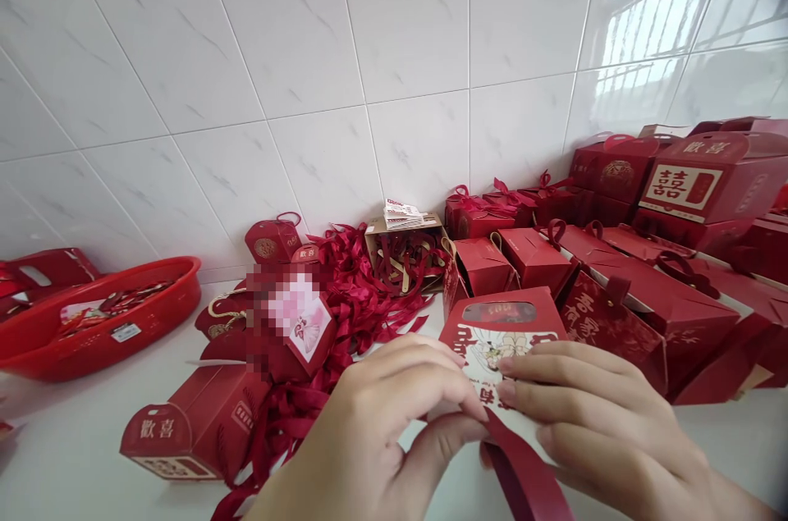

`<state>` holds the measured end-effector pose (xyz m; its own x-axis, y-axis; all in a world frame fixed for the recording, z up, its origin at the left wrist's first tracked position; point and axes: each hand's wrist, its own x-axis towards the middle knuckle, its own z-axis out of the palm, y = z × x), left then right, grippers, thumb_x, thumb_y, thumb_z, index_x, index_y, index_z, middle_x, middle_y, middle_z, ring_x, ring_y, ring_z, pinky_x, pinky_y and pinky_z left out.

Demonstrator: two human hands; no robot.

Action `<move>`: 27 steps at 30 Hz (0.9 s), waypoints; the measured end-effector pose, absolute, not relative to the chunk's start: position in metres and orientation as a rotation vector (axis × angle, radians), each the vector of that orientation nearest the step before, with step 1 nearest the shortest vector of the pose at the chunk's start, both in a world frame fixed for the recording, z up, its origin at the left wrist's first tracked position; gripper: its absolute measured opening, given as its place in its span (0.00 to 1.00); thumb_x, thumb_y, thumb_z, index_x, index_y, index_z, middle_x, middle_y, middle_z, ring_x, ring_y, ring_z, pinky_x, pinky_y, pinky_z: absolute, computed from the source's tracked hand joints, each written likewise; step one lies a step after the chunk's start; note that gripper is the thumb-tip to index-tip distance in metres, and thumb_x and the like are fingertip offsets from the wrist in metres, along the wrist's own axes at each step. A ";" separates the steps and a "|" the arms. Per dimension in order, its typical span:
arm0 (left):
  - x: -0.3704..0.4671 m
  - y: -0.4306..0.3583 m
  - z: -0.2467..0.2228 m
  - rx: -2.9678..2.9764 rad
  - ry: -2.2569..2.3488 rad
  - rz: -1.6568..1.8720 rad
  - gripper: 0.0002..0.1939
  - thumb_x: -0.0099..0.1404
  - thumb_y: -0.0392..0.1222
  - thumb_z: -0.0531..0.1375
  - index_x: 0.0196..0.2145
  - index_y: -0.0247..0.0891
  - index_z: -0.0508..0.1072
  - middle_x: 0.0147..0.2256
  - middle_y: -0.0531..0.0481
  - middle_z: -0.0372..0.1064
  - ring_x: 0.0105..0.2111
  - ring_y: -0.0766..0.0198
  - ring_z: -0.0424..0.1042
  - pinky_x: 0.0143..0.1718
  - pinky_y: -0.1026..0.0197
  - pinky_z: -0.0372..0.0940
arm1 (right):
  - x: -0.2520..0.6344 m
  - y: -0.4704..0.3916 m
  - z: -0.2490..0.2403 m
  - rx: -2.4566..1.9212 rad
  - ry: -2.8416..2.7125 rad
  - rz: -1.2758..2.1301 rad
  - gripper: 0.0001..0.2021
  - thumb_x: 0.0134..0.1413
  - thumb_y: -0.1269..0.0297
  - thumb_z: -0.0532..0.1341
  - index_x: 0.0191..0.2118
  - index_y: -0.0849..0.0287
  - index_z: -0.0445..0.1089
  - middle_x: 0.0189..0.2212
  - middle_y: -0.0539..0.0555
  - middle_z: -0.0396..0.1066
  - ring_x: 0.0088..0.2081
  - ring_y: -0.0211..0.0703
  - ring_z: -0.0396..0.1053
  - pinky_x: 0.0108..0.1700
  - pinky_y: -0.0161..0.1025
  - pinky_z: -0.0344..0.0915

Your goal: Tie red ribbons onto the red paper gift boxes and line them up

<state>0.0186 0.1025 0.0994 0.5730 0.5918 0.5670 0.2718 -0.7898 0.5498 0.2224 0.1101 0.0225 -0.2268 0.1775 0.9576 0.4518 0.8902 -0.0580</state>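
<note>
A red gift box (501, 312) with a cut-out slot at its top and a cream printed front stands before me, partly hidden by my hands. My left hand (400, 414) is closed in a pinch on a dark red strip (526, 468) at the box's lower front. My right hand (607, 422) lies along the box's right side, fingers bent over the printed front and holding it. Its thumb is mostly hidden behind the strip. The strip bends downward past the frame's bottom edge, so I cannot tell where it ends.
Loose dark red ribbons (350, 291) heap beside a carton (375, 246) of straps with white cards (403, 213) on top. A red basin (104, 340) stands left. Red boxes (197, 422) lie nearer, and several more red boxes (665, 283) crowd the right, against a tiled wall (419, 20).
</note>
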 end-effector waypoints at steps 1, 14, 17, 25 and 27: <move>0.019 0.103 0.099 2.360 0.729 1.050 0.04 0.64 0.32 0.62 0.32 0.38 0.75 0.31 0.50 0.76 0.35 0.64 0.75 0.38 0.66 0.70 | 0.225 0.111 0.027 -0.442 -1.871 -0.295 0.10 0.65 0.69 0.53 0.31 0.53 0.66 0.29 0.51 0.80 0.34 0.45 0.79 0.37 0.43 0.77; 0.024 0.106 0.096 2.173 0.868 0.897 0.07 0.67 0.34 0.59 0.31 0.40 0.74 0.30 0.56 0.74 0.31 0.70 0.71 0.35 0.69 0.64 | 0.220 0.123 0.038 -0.351 -1.831 -0.041 0.10 0.54 0.71 0.66 0.38 0.57 0.63 0.24 0.53 0.74 0.24 0.42 0.74 0.26 0.37 0.72; 0.020 0.104 0.097 2.196 0.813 0.881 0.07 0.66 0.32 0.58 0.35 0.41 0.75 0.34 0.54 0.73 0.35 0.68 0.72 0.39 0.67 0.65 | 0.219 0.122 0.037 -0.357 -1.794 0.022 0.10 0.55 0.69 0.66 0.37 0.57 0.63 0.26 0.54 0.75 0.25 0.43 0.75 0.27 0.38 0.73; 0.031 0.117 0.087 2.146 0.752 1.066 0.04 0.63 0.34 0.63 0.37 0.37 0.76 0.36 0.49 0.74 0.37 0.64 0.73 0.42 0.63 0.68 | 0.208 0.123 0.021 -0.574 -1.480 0.185 0.11 0.51 0.65 0.69 0.34 0.56 0.65 0.26 0.52 0.75 0.26 0.43 0.75 0.26 0.34 0.74; 0.037 0.124 0.081 2.105 0.789 1.116 0.03 0.64 0.37 0.63 0.35 0.36 0.77 0.35 0.49 0.75 0.36 0.64 0.73 0.40 0.63 0.68 | 0.205 0.127 0.018 -0.653 -1.415 0.167 0.11 0.49 0.64 0.70 0.32 0.56 0.66 0.23 0.49 0.73 0.22 0.39 0.72 0.23 0.32 0.71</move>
<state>0.0367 0.1241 0.0810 0.4639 0.7394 0.4881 0.2140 -0.6281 0.7481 0.2046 0.1268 0.0184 0.1764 0.4818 0.8583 0.2682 0.8155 -0.5129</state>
